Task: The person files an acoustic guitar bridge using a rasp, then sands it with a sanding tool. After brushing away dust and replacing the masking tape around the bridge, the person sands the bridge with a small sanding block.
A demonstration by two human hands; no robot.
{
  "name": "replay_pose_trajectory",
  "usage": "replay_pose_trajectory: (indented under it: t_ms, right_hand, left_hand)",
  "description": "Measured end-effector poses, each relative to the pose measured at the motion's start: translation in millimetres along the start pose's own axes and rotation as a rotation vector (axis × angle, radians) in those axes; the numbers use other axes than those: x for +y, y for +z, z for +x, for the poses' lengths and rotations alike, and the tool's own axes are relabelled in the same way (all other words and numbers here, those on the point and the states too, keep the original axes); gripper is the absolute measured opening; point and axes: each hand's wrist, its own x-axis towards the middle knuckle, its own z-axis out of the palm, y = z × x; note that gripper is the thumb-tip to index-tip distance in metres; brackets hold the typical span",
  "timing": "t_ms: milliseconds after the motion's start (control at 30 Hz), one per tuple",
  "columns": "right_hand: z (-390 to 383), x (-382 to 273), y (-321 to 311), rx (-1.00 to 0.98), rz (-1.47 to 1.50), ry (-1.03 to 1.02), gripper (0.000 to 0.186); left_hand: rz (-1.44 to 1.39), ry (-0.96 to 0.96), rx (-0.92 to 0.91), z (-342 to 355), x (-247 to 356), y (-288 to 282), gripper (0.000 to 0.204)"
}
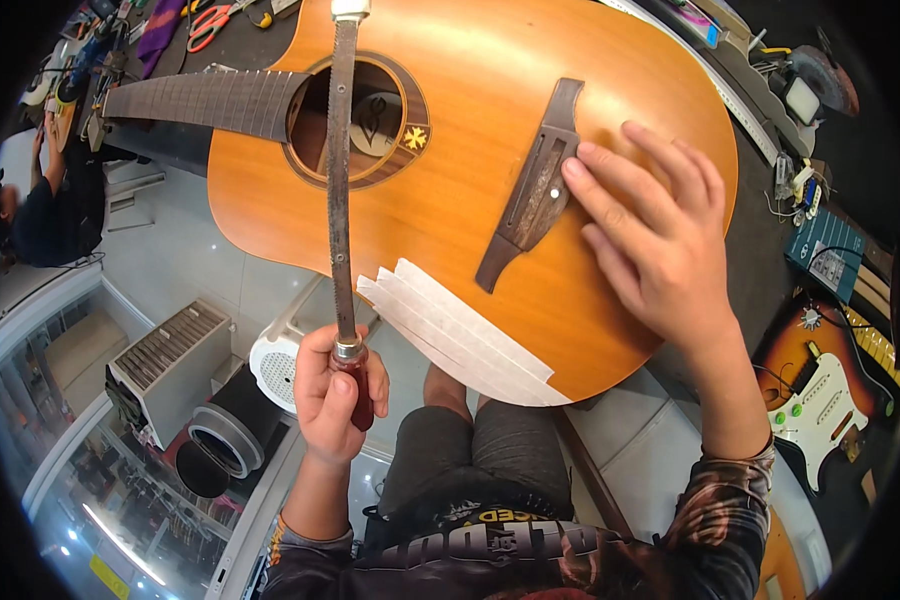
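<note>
My left hand point(332, 400) is wrapped around the red-brown handle of a long, narrow metal rasp point(339, 200), which has toothed edges and rivets along it. The tool points up and away, crossing in front of the soundhole point(362, 118) of an acoustic guitar point(450, 215). The guitar lies face up, without strings. My right hand point(660, 235) is open over the top, fingers apart, with fingertips at the edge of the dark bridge point(535, 185). A pale dot shows on the bridge. Strips of whitish tape point(460, 335) cover the body's near edge.
An electric guitar point(815, 390) lies at the right, near a teal box point(825, 255). Red-handled scissors point(208, 28) and tools crowd the far left bench. A white perforated stool point(275, 372) and a slotted rack point(170, 360) stand at lower left. Another person point(55, 205) works at far left.
</note>
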Motion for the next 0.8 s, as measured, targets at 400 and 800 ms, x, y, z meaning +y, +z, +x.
replay_pose_trajectory:
  t_ms: [400, 800]
  right_hand:
    - [20, 32, 7, 0.196, -0.121, 0.095, 0.031]
    - [47, 37, 32, 0.444, 0.745, 0.549, 0.025]
  left_hand:
    - [0.123, 0.023, -0.028, -4, -8, 7, 0.049]
    - [0.675, 0.25, -0.102, 8, -12, 9, 0.051]
